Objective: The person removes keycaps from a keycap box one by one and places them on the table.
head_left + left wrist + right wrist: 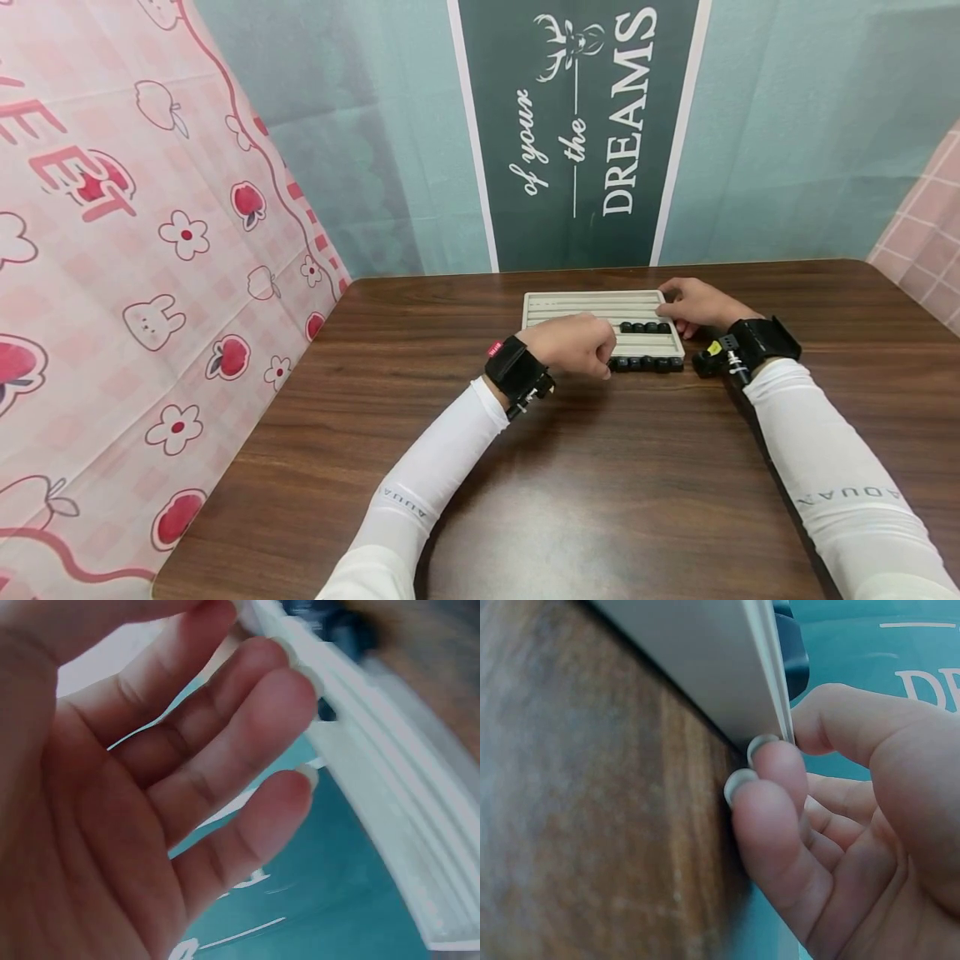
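Observation:
A cream ridged tray lies near the table's far edge. Small black cube-like pieces stand in one row on its right half, and another row of black pieces runs along its front edge. My left hand reaches over the tray's front left, fingertips beside the left end of that front row. In the left wrist view its fingers are bent; the tips of thumb and index run out of frame, so any piece between them is hidden. My right hand grips the tray's right rim.
The brown wooden table stretches toward me in front of the tray. Behind it hangs a teal cloth with a dark lettered panel. A pink patterned cloth hangs at the left, pink tile-patterned covering at the right.

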`<state>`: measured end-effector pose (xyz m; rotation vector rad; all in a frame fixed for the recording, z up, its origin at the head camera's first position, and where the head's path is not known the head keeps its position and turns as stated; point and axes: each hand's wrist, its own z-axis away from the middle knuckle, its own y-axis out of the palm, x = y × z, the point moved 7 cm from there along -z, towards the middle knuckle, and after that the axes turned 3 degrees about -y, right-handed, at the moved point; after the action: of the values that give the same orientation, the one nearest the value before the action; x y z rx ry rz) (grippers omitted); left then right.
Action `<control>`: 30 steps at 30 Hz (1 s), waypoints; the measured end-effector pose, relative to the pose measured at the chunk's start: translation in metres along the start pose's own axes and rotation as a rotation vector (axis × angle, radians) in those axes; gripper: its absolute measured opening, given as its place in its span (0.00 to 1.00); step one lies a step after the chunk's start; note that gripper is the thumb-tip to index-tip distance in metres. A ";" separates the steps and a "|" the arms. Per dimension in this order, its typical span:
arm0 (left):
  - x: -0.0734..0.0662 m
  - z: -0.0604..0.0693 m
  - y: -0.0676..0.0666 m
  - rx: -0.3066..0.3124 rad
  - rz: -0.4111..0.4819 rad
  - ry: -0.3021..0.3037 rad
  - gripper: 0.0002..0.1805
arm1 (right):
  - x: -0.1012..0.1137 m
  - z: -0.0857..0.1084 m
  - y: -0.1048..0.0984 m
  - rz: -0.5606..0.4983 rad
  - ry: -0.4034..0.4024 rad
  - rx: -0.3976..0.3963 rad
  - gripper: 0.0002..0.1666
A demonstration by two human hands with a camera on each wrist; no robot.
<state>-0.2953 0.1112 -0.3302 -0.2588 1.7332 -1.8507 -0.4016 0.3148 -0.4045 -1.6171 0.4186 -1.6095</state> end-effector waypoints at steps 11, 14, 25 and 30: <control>0.012 0.017 -0.044 -0.200 0.036 -0.037 0.13 | -0.003 0.001 -0.003 0.013 0.003 -0.005 0.35; 0.016 0.016 -0.050 -0.280 0.021 -0.054 0.09 | -0.004 0.002 -0.003 0.012 0.005 -0.003 0.35; 0.021 0.000 -0.044 -0.442 -0.052 -0.045 0.07 | -0.004 0.000 -0.003 0.005 0.006 -0.004 0.35; 0.028 -0.010 -0.036 -0.487 -0.117 -0.047 0.14 | -0.003 -0.001 -0.001 -0.004 0.007 -0.003 0.35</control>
<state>-0.3335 0.1038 -0.3035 -0.5983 2.1541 -1.4567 -0.4033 0.3171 -0.4058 -1.6162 0.4221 -1.6191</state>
